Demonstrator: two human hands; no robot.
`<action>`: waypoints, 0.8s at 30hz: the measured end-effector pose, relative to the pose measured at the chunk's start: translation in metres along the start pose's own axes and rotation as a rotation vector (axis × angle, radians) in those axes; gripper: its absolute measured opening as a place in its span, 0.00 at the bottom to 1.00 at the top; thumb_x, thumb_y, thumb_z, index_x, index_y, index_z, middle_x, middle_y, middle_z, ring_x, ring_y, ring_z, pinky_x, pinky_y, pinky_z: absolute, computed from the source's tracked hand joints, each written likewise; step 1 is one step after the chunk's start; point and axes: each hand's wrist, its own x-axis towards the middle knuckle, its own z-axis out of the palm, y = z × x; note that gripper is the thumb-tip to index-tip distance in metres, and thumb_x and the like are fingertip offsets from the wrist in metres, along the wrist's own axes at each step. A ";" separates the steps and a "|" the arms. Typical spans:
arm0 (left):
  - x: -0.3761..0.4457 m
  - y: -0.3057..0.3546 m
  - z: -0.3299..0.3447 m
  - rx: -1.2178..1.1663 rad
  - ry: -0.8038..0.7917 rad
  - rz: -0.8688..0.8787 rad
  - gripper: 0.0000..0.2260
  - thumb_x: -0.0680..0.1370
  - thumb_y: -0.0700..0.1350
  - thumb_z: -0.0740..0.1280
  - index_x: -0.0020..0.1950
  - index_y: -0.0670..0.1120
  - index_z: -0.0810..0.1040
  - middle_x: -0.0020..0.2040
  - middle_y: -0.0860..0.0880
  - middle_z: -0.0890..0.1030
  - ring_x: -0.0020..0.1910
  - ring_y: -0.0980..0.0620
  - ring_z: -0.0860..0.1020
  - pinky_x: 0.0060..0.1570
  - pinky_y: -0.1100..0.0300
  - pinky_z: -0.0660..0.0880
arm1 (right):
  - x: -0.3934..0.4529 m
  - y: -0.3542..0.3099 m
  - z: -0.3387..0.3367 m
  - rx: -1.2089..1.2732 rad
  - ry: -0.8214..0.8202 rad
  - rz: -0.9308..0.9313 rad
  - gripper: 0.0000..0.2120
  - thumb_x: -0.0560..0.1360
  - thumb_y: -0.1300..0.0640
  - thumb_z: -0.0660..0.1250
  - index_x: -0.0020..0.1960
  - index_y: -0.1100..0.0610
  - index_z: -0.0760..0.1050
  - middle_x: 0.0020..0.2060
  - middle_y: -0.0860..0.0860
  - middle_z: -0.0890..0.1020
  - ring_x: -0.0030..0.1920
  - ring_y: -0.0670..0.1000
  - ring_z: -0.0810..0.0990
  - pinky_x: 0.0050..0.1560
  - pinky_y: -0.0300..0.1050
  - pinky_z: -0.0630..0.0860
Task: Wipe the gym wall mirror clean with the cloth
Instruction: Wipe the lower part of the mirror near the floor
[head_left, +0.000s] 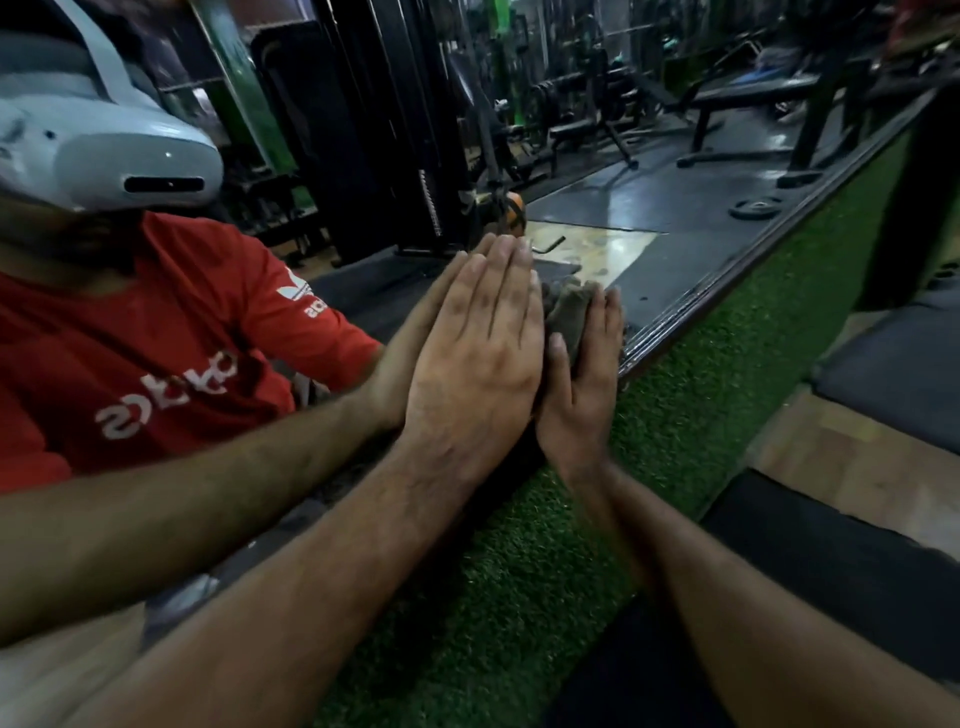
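Seen from the head camera, a person's left hand (475, 358) lies flat, fingers straight, against the gym wall mirror (597, 218), while the right hand (584, 384), fingers also extended, presses a grey cloth (569, 312) to the glass near the dark frame (727, 280) above green turf (727, 374). A red shirt (171, 343) and white headset (104, 150) show in reflection.

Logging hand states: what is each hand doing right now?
Left hand: open, flat against the mirror.
Right hand: open, straight fingers pressing the cloth to the mirror.

Red shirt (171, 332) — mirrored white lettering, apparently "adidas" — chest and sleeve.
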 end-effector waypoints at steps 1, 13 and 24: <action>-0.001 0.001 0.002 0.009 -0.005 -0.009 0.25 0.82 0.43 0.48 0.77 0.33 0.63 0.79 0.33 0.60 0.80 0.36 0.58 0.79 0.45 0.51 | 0.007 0.002 0.001 0.022 0.022 0.021 0.33 0.83 0.43 0.56 0.84 0.57 0.55 0.82 0.46 0.55 0.84 0.51 0.50 0.83 0.60 0.51; -0.013 -0.002 0.009 0.134 0.005 0.003 0.28 0.83 0.47 0.49 0.81 0.35 0.54 0.81 0.37 0.54 0.81 0.40 0.54 0.79 0.47 0.49 | 0.031 -0.003 -0.006 -0.074 -0.066 0.082 0.40 0.81 0.36 0.51 0.85 0.57 0.49 0.85 0.54 0.50 0.85 0.52 0.45 0.83 0.62 0.49; 0.046 -0.016 -0.011 0.114 0.067 -0.104 0.29 0.82 0.47 0.43 0.80 0.34 0.52 0.81 0.34 0.52 0.81 0.37 0.51 0.80 0.45 0.45 | 0.063 -0.026 -0.007 0.020 -0.165 -0.287 0.29 0.86 0.47 0.52 0.84 0.57 0.56 0.84 0.52 0.53 0.85 0.56 0.46 0.84 0.58 0.45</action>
